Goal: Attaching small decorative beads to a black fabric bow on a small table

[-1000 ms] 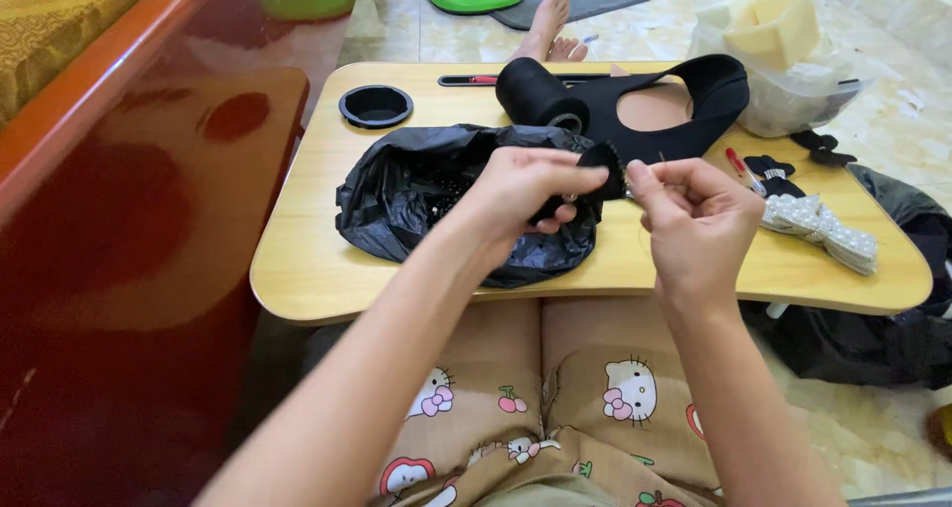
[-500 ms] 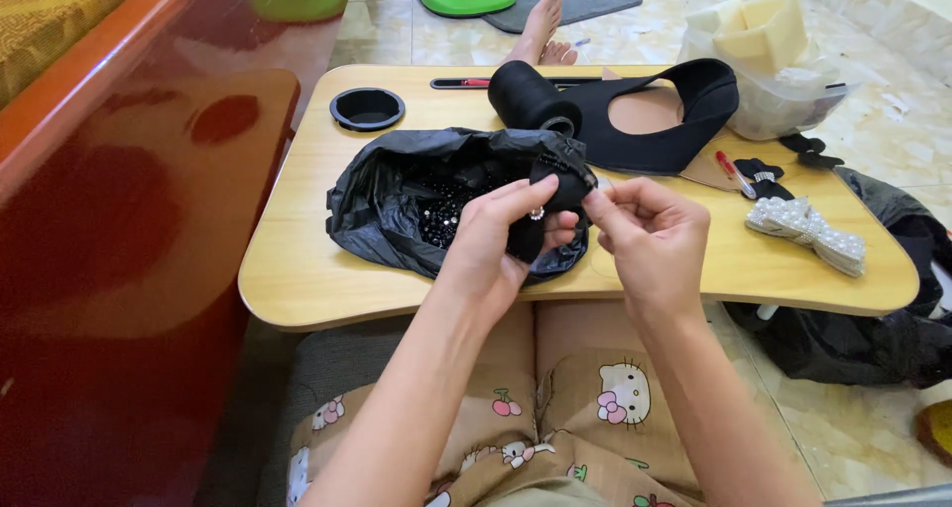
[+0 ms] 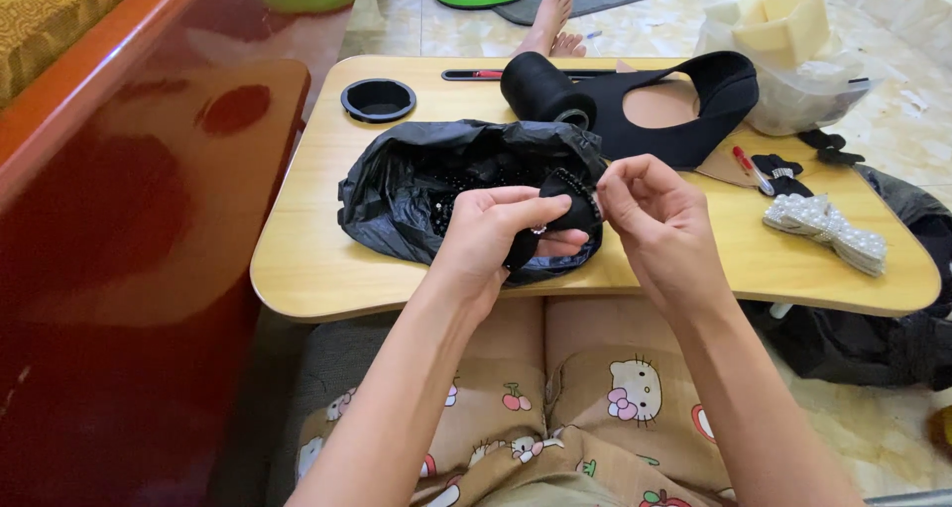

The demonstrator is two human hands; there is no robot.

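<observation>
— What is in the hands?

— A small black bow point(image 3: 567, 210) with shiny beads on its edge. The left hand point(image 3: 501, 231) wraps around it, thumb on top. The right hand point(image 3: 650, 210) pinches its top corner with fingertips.

— Where is the bow?

— Up in the air between both hands, just over the near edge of the table point(image 3: 317, 259).

— What is under the hands?

— A crumpled black bag point(image 3: 416, 185). It lies open, with little beads inside. The left hand is right in front of it.

— And past the bag?

— A black roll point(image 3: 540, 89) and a black curved band point(image 3: 714, 101). Far from the left hand sits a round black cup point(image 3: 378, 99).

— What is by the right hand?

— A pearl bow point(image 3: 823, 227) lies out to its right. Beyond that sit a red pen point(image 3: 746, 168) and another black bow point(image 3: 778, 170).
</observation>
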